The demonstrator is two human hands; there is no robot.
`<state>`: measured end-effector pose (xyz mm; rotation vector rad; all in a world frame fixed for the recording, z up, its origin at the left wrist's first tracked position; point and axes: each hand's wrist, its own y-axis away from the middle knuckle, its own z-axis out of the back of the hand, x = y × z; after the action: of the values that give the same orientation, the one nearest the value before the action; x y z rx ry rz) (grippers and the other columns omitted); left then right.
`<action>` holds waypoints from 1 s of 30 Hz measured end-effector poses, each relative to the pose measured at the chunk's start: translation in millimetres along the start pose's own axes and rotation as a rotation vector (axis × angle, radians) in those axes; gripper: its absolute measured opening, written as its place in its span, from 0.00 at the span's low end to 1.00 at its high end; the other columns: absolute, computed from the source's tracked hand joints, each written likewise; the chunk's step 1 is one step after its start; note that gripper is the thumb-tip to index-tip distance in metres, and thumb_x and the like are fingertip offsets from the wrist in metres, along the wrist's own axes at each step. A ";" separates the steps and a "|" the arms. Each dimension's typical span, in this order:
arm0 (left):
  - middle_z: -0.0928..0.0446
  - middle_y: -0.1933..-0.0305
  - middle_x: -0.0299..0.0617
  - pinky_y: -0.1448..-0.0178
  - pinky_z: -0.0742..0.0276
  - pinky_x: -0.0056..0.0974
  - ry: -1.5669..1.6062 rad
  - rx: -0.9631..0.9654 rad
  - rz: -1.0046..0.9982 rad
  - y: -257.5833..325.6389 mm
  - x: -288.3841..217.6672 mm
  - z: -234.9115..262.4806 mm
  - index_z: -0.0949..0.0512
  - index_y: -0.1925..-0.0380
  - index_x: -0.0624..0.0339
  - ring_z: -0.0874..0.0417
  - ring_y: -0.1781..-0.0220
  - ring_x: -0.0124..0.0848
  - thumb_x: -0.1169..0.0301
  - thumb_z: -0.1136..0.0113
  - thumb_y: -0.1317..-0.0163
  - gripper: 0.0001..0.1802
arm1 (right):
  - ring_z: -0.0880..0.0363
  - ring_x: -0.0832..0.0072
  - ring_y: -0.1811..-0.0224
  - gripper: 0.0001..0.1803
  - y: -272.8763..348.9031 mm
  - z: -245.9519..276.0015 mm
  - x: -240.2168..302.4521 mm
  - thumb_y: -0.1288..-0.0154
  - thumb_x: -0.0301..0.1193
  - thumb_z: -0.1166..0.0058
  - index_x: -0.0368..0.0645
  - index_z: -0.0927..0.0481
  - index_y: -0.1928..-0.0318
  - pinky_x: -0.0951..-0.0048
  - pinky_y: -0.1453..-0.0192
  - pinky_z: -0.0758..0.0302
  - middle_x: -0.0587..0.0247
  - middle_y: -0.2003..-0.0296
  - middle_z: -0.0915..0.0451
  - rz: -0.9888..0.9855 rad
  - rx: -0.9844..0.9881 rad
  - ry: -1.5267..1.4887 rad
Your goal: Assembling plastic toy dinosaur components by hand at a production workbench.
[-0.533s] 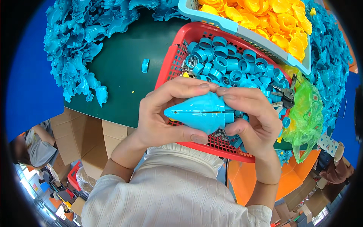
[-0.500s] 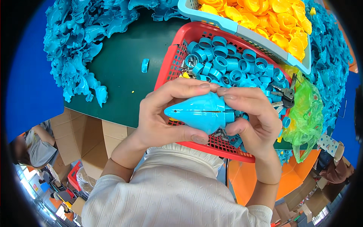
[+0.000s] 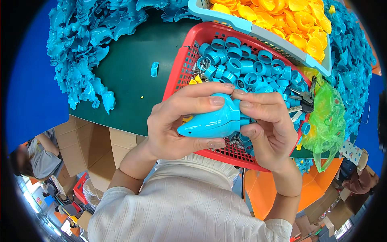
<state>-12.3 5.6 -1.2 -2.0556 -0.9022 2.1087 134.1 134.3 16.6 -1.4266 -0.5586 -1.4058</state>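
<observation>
Between my hands is a glossy blue plastic shell (image 3: 209, 123), pointed at its left end and round-bellied, with a short collar at its right end. My left hand (image 3: 173, 121) wraps round the pointed part, fingers on top and thumb along the lower side. My right hand (image 3: 268, 125) pinches the collar end between fingers and thumb. A seam shows near the collar, and the halves look pressed together there. Just beneath my hands is a red basket (image 3: 172, 76) full of blue plastic rings (image 3: 234, 66), with small metal pieces and yellow bits among them.
A light blue basket (image 3: 258, 31) of yellow shells (image 3: 304, 22) stands behind. Blue parts (image 3: 86, 44) are heaped at left, with another heap (image 3: 350, 60) at right. Keys (image 3: 307, 101) and a green plastic bag (image 3: 326, 117) lie at the basket's right. A loose blue piece (image 3: 155, 69) rests on the green tabletop (image 3: 133, 97).
The blue shell has rolled in my hands, so its long seam has mostly turned out of sight. My left fingers have shifted onto its upper side. The red basket has moved slightly.
</observation>
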 end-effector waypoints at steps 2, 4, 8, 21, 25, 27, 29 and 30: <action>0.30 0.47 0.59 0.49 0.23 0.42 -0.046 0.015 -0.023 -0.3 0.2 0.6 0.29 0.53 0.64 0.24 0.47 0.45 0.74 0.28 0.59 0.30 | 0.27 0.61 0.48 0.13 0.0 -0.5 -0.6 0.39 0.27 0.48 0.34 0.28 0.55 0.67 0.46 0.28 0.49 0.55 0.28 0.025 -0.002 0.011; 0.31 0.46 0.59 0.48 0.24 0.42 -0.079 0.023 -0.057 -0.3 0.8 0.9 0.29 0.53 0.63 0.25 0.47 0.45 0.73 0.28 0.59 0.30 | 0.27 0.61 0.47 0.14 -1.0 0.7 -0.4 0.39 0.27 0.48 0.34 0.29 0.54 0.67 0.46 0.29 0.49 0.54 0.29 0.043 0.019 0.015; 0.31 0.46 0.58 0.45 0.26 0.43 0.015 -0.005 -0.026 -0.1 -1.0 0.7 0.30 0.52 0.63 0.25 0.46 0.44 0.74 0.29 0.58 0.30 | 0.28 0.61 0.47 0.16 -6.1 3.4 -1.3 0.39 0.28 0.47 0.34 0.30 0.52 0.68 0.46 0.29 0.50 0.52 0.30 0.062 0.072 0.027; 0.28 0.47 0.55 0.48 0.25 0.41 -0.291 0.034 0.092 -6.7 -7.6 -1.8 0.27 0.50 0.64 0.23 0.48 0.44 0.72 0.27 0.61 0.33 | 0.23 0.63 0.56 0.16 -4.6 1.0 -0.7 0.50 0.20 0.40 0.34 0.25 0.58 0.70 0.56 0.25 0.51 0.58 0.22 -0.067 -0.086 -0.011; 0.28 0.47 0.55 0.49 0.24 0.40 -0.260 0.049 0.070 -6.1 -6.8 -0.5 0.27 0.50 0.64 0.22 0.50 0.42 0.71 0.27 0.60 0.33 | 0.22 0.63 0.57 0.15 -4.5 1.3 0.9 0.51 0.21 0.40 0.34 0.24 0.60 0.69 0.58 0.25 0.51 0.59 0.22 -0.018 -0.081 0.055; 0.28 0.47 0.55 0.49 0.24 0.40 -0.210 0.046 0.102 -4.5 -6.3 0.4 0.27 0.51 0.65 0.21 0.51 0.41 0.70 0.27 0.60 0.33 | 0.22 0.63 0.57 0.15 -4.7 2.1 1.4 0.51 0.21 0.40 0.34 0.24 0.60 0.69 0.58 0.25 0.51 0.59 0.22 0.006 -0.073 0.073; 0.28 0.48 0.55 0.49 0.24 0.39 -0.160 0.043 0.132 0.7 -5.2 2.0 0.26 0.52 0.66 0.21 0.51 0.40 0.69 0.26 0.61 0.33 | 0.22 0.65 0.61 0.16 -6.7 3.4 3.5 0.51 0.24 0.37 0.34 0.24 0.61 0.72 0.59 0.26 0.52 0.62 0.22 0.033 -0.044 0.082; 0.29 0.46 0.55 0.49 0.24 0.39 -0.035 0.049 0.223 5.4 -4.8 3.5 0.28 0.50 0.66 0.22 0.49 0.39 0.68 0.26 0.61 0.35 | 0.22 0.65 0.61 0.16 -6.9 3.5 3.8 0.51 0.24 0.37 0.34 0.24 0.61 0.72 0.59 0.26 0.52 0.62 0.22 0.034 -0.044 0.082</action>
<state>-13.2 -2.3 0.5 -2.1925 -0.6442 2.2543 130.5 138.7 23.1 -1.4006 -0.4515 -1.4498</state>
